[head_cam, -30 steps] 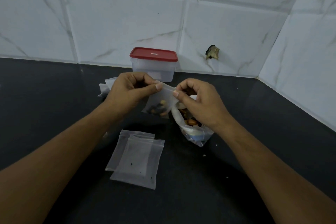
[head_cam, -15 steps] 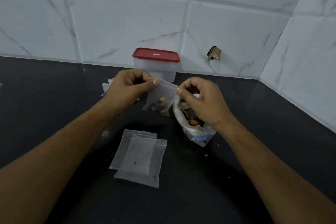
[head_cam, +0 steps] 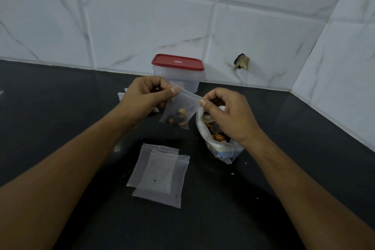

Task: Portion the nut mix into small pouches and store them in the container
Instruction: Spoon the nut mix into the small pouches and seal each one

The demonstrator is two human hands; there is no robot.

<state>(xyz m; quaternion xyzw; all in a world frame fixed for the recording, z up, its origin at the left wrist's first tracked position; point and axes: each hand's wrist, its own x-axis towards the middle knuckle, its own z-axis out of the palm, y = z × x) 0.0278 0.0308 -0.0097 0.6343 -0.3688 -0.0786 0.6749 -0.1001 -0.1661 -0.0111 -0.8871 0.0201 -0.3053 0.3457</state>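
Your left hand [head_cam: 142,97] and your right hand [head_cam: 227,113] together hold one small pouch [head_cam: 180,107] above the worktop [head_cam: 60,111], in front of the container [head_cam: 178,79]. Each hand pinches a top corner of it between thumb and forefinger, and the other fingers are curled. The small pouch is of frosted, half see-through plastic. Its top edge is stretched between your hands and slopes down to the right, and a little heap of dark and light nuts sits in its bottom. Just under your right hand the bag of nut mix [head_cam: 215,144] lies open on the worktop, with orange-brown pieces showing inside. Nearer to you two empty pouches [head_cam: 160,174] lie flat, one overlapping the other. The container is clear, has its red lid [head_cam: 177,62] on, and stands by the tiled wall [head_cam: 142,16]
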